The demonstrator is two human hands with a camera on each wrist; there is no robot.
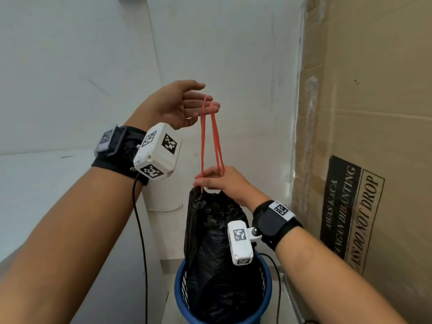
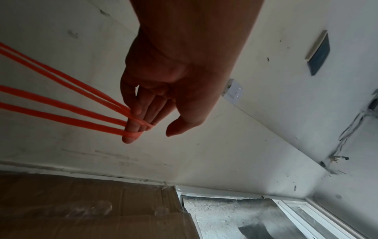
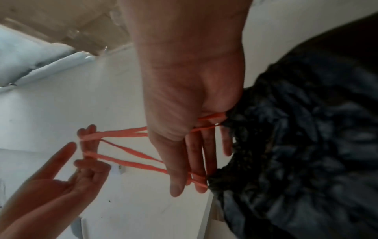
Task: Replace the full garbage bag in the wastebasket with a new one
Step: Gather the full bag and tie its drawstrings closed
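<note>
A full black garbage bag (image 1: 217, 253) stands in the blue wastebasket (image 1: 180, 280), its neck gathered. Its orange drawstrings (image 1: 210, 141) stretch taut upward. My left hand (image 1: 201, 99) is raised above the bag, and the drawstring loops (image 2: 61, 103) hang over its straight fingertips (image 2: 132, 132). My right hand (image 1: 205, 181) lies on the bag's neck with its fingers extended. In the right wrist view the drawstrings (image 3: 122, 134) run under the thumb and across the fingers (image 3: 204, 153) of my right hand (image 3: 188, 177) into the bag (image 3: 296, 145).
A tall cardboard box (image 1: 362, 113) marked "do not drop" stands close on the right of the basket. White walls (image 1: 70, 78) form a corner behind. A black cable (image 1: 140, 230) hangs from my left wrist beside the basket.
</note>
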